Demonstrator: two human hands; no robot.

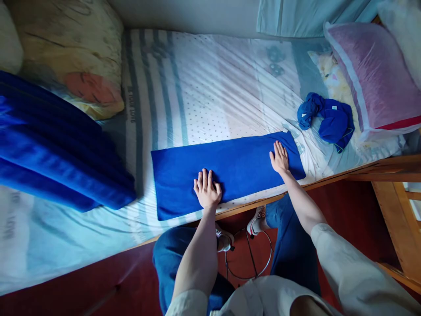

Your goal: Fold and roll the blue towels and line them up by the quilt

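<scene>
A blue cloth lies flat in a long rectangle along the near edge of the bed, with a small white tag at its upper right edge. My left hand rests palm down near the middle of its lower side, fingers spread. Toward the cloth's right end, my right hand also lies flat on it with the fingers stretched out. Neither hand grips anything.
The bed sheet is striped and dotted. Crumpled blue cloth and a pink pillow lie at the right. At the left are folded blue fabric and a yellowish pillow. A wooden ladder stands lower right.
</scene>
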